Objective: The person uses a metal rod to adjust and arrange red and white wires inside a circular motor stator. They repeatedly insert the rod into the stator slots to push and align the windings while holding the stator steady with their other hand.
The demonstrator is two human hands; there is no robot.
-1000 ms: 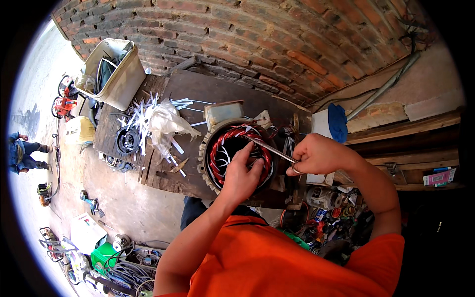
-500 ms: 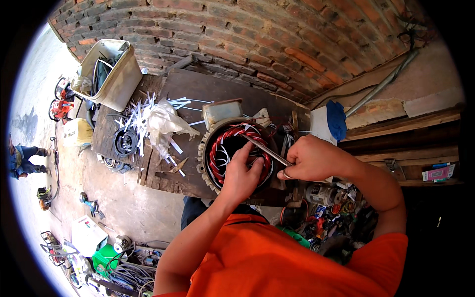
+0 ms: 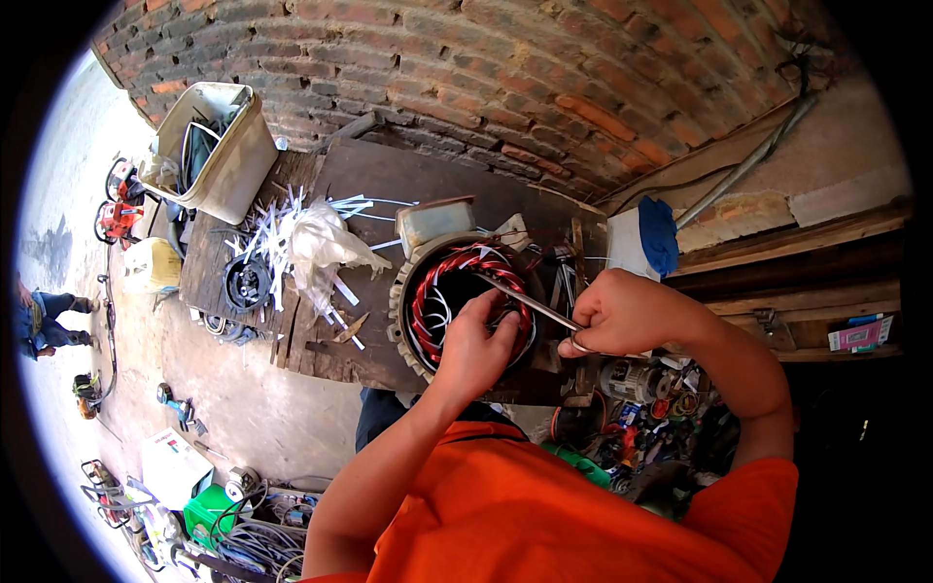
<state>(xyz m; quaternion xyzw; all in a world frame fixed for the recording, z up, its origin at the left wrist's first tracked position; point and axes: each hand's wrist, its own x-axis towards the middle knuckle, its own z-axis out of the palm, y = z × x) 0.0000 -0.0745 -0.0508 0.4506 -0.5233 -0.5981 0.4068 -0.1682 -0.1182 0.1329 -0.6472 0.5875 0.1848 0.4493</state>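
Observation:
A round motor stator (image 3: 396,316) with a pale ribbed housing lies on the wooden bench, its bore facing up. Red and white wrapped windings (image 3: 422,309) circle its inner rim. My left hand (image 3: 476,340) reaches over the near side into the ring, thumb and forefinger bent; what they pinch, if anything, is hidden. My right hand (image 3: 627,311) is closed on the ring handles of a long metal scissor-like tool (image 3: 539,305). Its slim shaft slants across the right part of the windings, with the tip close to my left fingertips. Whether its jaws are apart cannot be made out.
A small rectangular tray (image 3: 434,222) stands behind the stator. White strips (image 3: 275,238) and a crumpled plastic bag (image 3: 326,243) lie to the left, near a cream bucket (image 3: 238,175). A brick wall (image 3: 466,87) rises behind the bench. Parts clutter the floor at right.
My right hand has shifted slightly right with the tool, whose tip now sits a little lower and further left. My left hand stays nearly in place.

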